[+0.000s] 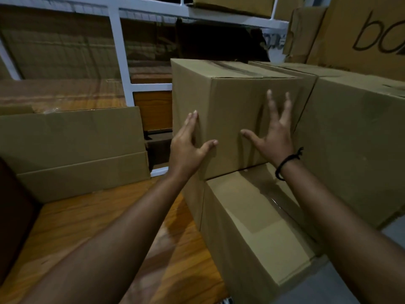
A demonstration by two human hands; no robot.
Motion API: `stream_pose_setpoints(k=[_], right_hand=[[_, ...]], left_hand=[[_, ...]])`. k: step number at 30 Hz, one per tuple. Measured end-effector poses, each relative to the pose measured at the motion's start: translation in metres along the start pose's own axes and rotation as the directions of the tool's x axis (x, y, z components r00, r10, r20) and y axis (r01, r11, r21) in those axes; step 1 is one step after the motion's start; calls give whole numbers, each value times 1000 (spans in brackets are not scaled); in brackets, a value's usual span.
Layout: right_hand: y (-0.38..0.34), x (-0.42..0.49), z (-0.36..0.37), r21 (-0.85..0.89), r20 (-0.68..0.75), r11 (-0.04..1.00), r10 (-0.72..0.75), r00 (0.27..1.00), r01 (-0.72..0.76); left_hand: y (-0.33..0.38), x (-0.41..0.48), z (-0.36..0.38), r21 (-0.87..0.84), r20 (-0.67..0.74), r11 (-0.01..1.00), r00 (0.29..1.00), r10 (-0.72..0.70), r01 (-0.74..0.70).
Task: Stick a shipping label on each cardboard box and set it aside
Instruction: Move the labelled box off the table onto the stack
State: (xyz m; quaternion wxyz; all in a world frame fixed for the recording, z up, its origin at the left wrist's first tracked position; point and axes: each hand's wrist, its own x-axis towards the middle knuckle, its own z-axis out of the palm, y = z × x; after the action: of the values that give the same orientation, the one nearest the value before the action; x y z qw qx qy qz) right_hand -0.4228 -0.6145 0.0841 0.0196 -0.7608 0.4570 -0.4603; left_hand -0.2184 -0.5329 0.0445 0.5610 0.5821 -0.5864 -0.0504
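A taped brown cardboard box [230, 102] sits on top of a lower cardboard box [252, 227], whose taped top faces me. My left hand [188, 148] lies against the upper box's near left corner, fingers straight along the left side and thumb on the front face. My right hand [274, 137] presses flat on the front face with its fingers spread; a black cord circles that wrist. No shipping label is visible on the faces I can see.
More cardboard boxes [355, 139] stand tight against the right side of the stack, with a printed one [368, 36] behind. A long low box [74, 150] lies at the left on the wooden floor [105, 227]. A white metal rack [122, 51] holding cartons fills the background.
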Motion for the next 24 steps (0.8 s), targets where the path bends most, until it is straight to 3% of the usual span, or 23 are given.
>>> stream_pose_setpoints(k=[8, 12, 14, 18, 21, 24], right_hand=[[5, 7, 9, -27, 82, 997, 74, 994, -72], [-5, 5, 6, -41, 66, 996, 86, 994, -83], [-18, -1, 2, -80, -11, 997, 24, 1000, -25], [-74, -37, 12, -139, -124, 951, -293, 948, 275], [-124, -63, 38, -109, -54, 913, -401, 915, 394], [-174, -79, 66, -70, 64, 907, -412, 909, 416]], left_hand=[[-1, 11, 3, -83, 75, 996, 997, -3, 10], [-1, 13, -8, -37, 127, 999, 992, -10, 14], [-6, 8, -22, -4, 145, 1000, 989, 14, -14], [-18, -18, -69, 10, 101, 999, 994, 34, -35], [-29, -44, -119, 50, 43, 999, 999, 16, -18], [-48, -72, -181, 118, 9, 993, 1000, 19, -20]])
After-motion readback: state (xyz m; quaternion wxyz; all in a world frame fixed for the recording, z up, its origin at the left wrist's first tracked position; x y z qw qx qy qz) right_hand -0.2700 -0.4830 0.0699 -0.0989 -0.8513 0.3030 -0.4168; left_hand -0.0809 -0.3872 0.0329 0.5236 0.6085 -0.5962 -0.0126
